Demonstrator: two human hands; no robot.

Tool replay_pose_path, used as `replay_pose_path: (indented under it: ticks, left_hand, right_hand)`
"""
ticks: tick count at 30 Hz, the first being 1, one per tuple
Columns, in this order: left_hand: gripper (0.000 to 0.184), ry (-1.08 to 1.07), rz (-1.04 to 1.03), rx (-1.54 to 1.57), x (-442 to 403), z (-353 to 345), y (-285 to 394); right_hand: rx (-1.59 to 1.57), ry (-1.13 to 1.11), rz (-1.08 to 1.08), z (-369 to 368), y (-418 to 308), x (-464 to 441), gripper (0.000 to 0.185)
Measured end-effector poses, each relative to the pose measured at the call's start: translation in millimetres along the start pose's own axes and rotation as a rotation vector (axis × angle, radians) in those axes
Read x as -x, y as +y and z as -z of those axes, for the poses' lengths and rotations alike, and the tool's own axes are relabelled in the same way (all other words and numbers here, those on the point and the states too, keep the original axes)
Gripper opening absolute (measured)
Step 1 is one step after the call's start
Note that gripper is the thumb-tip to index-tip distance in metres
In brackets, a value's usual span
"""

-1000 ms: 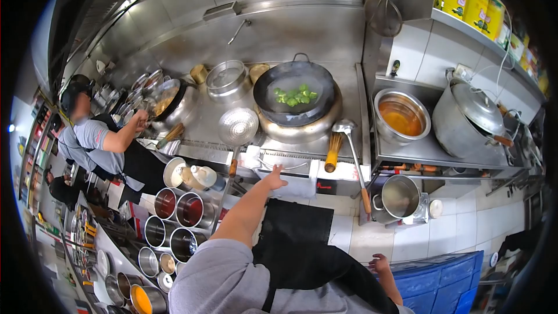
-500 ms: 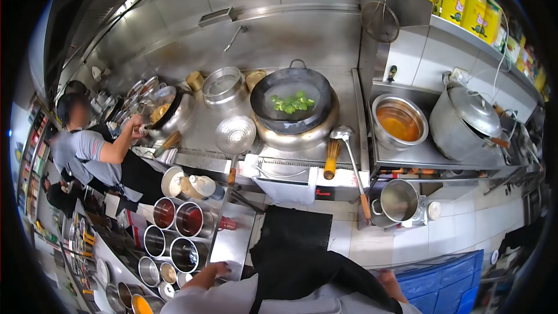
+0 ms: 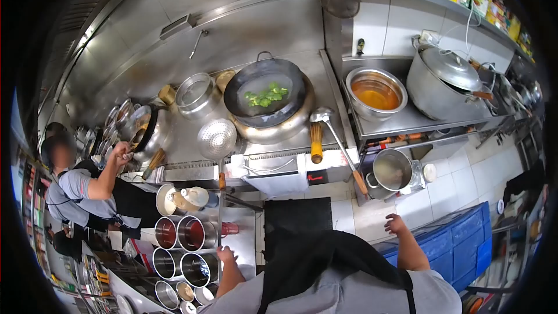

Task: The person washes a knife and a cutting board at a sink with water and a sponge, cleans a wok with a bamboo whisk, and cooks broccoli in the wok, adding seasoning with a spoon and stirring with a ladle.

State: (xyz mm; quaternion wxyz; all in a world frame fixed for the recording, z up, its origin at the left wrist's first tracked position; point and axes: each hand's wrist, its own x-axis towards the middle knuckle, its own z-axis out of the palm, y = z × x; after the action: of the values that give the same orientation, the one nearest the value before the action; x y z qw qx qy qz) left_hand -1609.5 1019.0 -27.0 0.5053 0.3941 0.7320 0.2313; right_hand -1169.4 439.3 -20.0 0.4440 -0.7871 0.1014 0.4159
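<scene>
My left hand (image 3: pixel 226 254) hangs beside the metal side counter, holding nothing, its fingers loosely apart. Near it are a red cup (image 3: pixel 231 228) and several round metal containers, one holding red sauce (image 3: pixel 191 232). Out over the floor is my right hand (image 3: pixel 396 224), empty with the fingers loosely spread. Nearest to that hand stands a steel pot (image 3: pixel 392 170) of cloudy liquid. Ahead, a black wok (image 3: pixel 265 117) on the stove holds green broccoli pieces (image 3: pixel 266 95) in liquid. Neither hand touches the wok.
A perforated skimmer (image 3: pixel 217 139), a bamboo brush (image 3: pixel 316 144) and a ladle (image 3: pixel 339 139) lie along the stove front. Amber liquid fills a metal bowl (image 3: pixel 376 94) beside a big lidded pot (image 3: pixel 444 82). A co-worker (image 3: pixel 96 183) handles another wok at left. A blue chest (image 3: pixel 442 253) stands behind right.
My view has shifted to the right. My right hand has come up and outward from beside my body. The co-worker's raised hand has moved slightly.
</scene>
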Motion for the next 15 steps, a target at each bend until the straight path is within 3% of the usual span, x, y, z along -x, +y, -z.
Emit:
replay_pose_path:
  ticks: [1, 3, 4, 6, 7, 9, 11, 13, 15]
  left_hand:
    - [0.059, -0.249, 0.205, 0.028, -7.1, -6.1, -1.2]
    - [0.069, -0.648, -0.218, -1.009, 51.8, -12.5, 40.7]
    - [0.069, -0.632, -0.221, -1.005, 30.9, -11.6, 41.2]
    - [0.072, -0.574, -0.595, -1.066, -35.1, -13.6, 15.0]
    - [0.072, -0.569, -0.580, -1.062, -29.7, -11.8, 22.3]
    - [0.058, -0.412, -0.072, -0.580, -7.6, -9.5, 52.8]
    - [0.054, -0.501, -0.086, -0.737, -12.3, -3.4, 53.1]
    - [0.052, -0.459, -0.015, -0.774, 10.3, -11.1, 64.8]
    - [0.052, -0.616, -0.039, -0.866, 18.2, -9.1, 67.8]
  right_hand:
    - [0.013, -0.006, 0.035, 1.7, -6.0, 3.2, 0.045]
    - [0.010, -0.001, 0.022, 7.2, 0.0, 1.6, 0.044]
    - [-0.004, 0.006, -0.002, 0.8, 11.0, -2.0, 0.044]
    - [-0.029, -0.001, -0.055, -8.9, 24.3, 1.7, 0.044]
    - [-0.050, 0.003, -0.118, -10.3, 38.6, 6.6, 0.044]
    - [-0.019, -0.087, -0.122, -16.9, 105.9, -24.9, 0.036]
    - [0.391, -0.227, 0.103, -26.3, 124.4, -16.4, 0.031]
    - [0.369, -0.198, 0.095, -29.8, 107.6, -35.0, 0.033]
    - [0.283, -0.134, 0.047, -46.8, 99.7, -47.7, 0.037]
